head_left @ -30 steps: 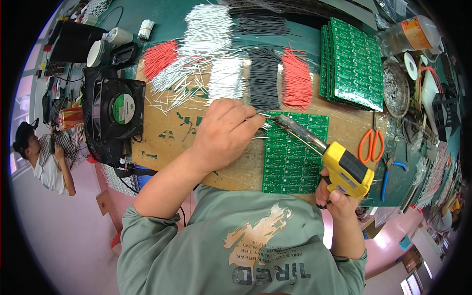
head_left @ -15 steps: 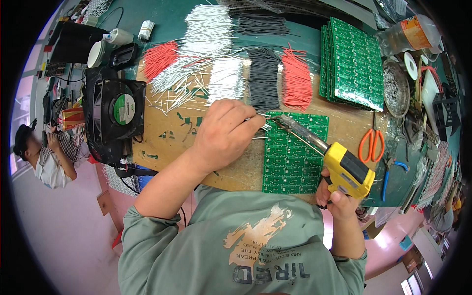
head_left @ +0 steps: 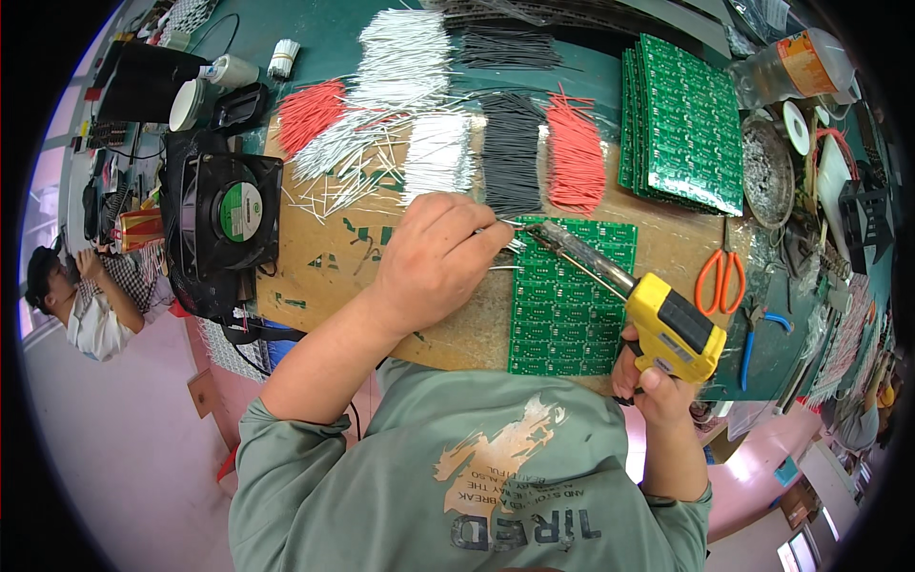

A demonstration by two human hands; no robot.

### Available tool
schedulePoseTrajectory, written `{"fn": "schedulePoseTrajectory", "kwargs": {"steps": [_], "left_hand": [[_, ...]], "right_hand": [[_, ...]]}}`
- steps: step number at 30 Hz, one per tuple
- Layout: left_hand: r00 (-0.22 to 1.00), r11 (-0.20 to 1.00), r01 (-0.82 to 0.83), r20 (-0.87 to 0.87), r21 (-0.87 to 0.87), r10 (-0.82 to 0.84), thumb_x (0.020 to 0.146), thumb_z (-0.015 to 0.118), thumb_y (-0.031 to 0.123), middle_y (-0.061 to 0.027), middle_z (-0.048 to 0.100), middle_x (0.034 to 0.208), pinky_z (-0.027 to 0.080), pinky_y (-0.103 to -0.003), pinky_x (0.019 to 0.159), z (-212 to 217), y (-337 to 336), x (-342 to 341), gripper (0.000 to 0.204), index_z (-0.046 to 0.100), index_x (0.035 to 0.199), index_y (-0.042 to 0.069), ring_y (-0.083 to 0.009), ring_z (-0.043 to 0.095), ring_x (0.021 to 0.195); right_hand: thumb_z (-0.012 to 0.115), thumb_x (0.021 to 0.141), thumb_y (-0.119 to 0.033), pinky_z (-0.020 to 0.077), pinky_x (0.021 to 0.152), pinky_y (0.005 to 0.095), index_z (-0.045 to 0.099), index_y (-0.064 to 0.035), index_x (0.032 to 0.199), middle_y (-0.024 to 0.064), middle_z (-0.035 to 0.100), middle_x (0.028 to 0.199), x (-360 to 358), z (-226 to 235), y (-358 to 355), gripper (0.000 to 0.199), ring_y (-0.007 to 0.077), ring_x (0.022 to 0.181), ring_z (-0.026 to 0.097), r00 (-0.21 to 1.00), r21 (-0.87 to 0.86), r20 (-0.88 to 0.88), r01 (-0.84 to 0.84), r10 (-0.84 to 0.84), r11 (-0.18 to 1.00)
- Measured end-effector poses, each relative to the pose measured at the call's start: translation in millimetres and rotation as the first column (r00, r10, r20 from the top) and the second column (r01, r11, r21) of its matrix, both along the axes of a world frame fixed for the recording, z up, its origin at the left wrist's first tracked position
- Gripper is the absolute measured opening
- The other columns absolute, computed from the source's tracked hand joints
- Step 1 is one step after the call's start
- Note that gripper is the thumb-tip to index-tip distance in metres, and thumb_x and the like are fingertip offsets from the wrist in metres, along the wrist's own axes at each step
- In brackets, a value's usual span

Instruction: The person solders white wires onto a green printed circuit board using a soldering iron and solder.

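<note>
My left hand (head_left: 438,253) is closed in a pinch on thin white wires (head_left: 515,245), whose ends reach the upper left edge of a green circuit board panel (head_left: 569,315). The fingertips are partly hidden behind the hand. My right hand (head_left: 660,383) grips a yellow and black soldering gun (head_left: 675,329) from below. Its metal barrel slants up and left across the panel, and the tip is beside the wire ends at the panel's top left corner. Whether the tip touches a wire is too small to tell.
Behind the panel lie bundles of white (head_left: 438,157), black (head_left: 513,153) and red wires (head_left: 576,157). A fan (head_left: 229,212) stands at left. To the right are stacked green panels (head_left: 688,129), orange-handled scissors (head_left: 721,281) and blue-handled cutters (head_left: 753,338). Another person (head_left: 91,296) sits far left.
The soldering gun has shifted very slightly left. My left hand stays in place with the wires. The person at far left has moved their head and arm a little.
</note>
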State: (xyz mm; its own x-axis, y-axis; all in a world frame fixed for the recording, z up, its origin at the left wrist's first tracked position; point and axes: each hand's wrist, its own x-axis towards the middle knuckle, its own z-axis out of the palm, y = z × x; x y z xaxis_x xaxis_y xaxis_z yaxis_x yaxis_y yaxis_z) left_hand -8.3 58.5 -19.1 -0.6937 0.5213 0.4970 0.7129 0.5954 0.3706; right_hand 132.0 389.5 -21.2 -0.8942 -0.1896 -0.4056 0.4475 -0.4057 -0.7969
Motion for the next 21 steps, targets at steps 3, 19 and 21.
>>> {"fn": "schedulePoseTrajectory", "kwargs": {"steps": [3,19,21], "left_hand": [[1.000,1.000,0.002,-0.002,0.005,-0.002,0.075,0.079,-0.002,-0.0060,0.071,0.102,0.056,-0.040,0.083,0,0,0,0.035,0.077,0.109,0.006,-0.0272,0.070,0.093],[1.000,1.000,0.002,-0.012,0.012,-0.002,0.076,0.079,-0.002,-0.0058,0.071,0.101,0.056,-0.040,0.083,-1,1,-1,0.033,0.077,0.108,0.006,-0.0269,0.070,0.093],[1.000,1.000,0.001,-0.012,0.010,-0.001,0.076,0.079,-0.002,-0.0061,0.071,0.101,0.055,-0.040,0.083,-1,1,-1,0.033,0.077,0.108,0.006,-0.0269,0.070,0.093]], "right_hand": [[0.089,0.089,-0.027,0.0540,0.056,0.0325,0.055,0.0041,0.150,0.0206,0.070,0.123,0,3,-2,0.077,0.0190,0.066,0.064,0.999,0.008,-0.003,0.039,-0.039,0.999],[0.092,0.088,-0.027,0.0542,0.057,0.0335,0.055,0.0040,0.150,0.0190,0.067,0.125,-1,4,-1,0.079,0.0190,0.069,0.065,0.998,-0.044,0.058,0.039,-0.036,0.998],[0.091,0.088,-0.026,0.0546,0.057,0.0337,0.054,0.0030,0.152,0.0199,0.066,0.130,0,2,0,0.079,0.0192,0.070,0.066,0.998,-0.054,0.062,0.029,-0.026,0.998]]}}
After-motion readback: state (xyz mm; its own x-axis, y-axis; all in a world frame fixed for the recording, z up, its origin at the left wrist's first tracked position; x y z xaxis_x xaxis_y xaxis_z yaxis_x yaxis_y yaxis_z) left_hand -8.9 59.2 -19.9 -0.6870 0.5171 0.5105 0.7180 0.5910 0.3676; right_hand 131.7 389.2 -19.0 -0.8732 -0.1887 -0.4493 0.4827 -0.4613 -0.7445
